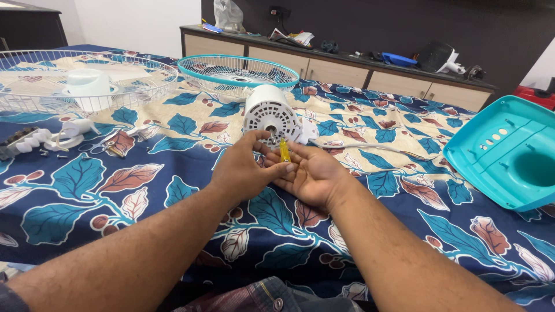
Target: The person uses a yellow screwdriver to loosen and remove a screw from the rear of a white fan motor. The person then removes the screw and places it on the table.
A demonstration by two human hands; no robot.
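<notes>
Your left hand (245, 167) pinches the yellow screwdriver (284, 150); your right hand (312, 176) lies open, cradling it. Keep its tip square on the white motor (269, 114), mid-bed, well clear of the edges

Bag: a crumpled clear plastic bag (229, 14) stands on the far sideboard (347, 63), left end.
Papers: loose white printed sheets (293, 38) lie just right of it.
Screens, signs: none visible.
</notes>
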